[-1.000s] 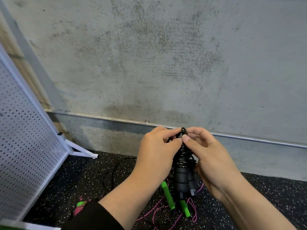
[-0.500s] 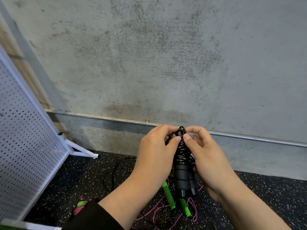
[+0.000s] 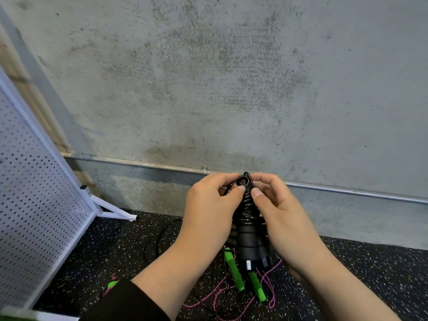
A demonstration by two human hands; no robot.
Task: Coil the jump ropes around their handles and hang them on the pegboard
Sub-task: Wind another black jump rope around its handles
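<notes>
Head view: the left hand (image 3: 208, 212) and right hand (image 3: 281, 216) pinch the top loop of a black jump rope (image 3: 249, 230) coiled round its black handles — held upright above the black speckled rubber floor (image 3: 111, 246). Below lie green-handled ropes (image 3: 234, 269) with pink cord; the white perforated pegboard (image 3: 34, 205) stands at the floor's left edge.

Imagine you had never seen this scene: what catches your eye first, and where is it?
At lower centre, the left hand and right hand pinch a coiled black jump rope held upright. Beneath it, green handles with pink cord lie on the speckled floor. A white pegboard stands at left.
</notes>
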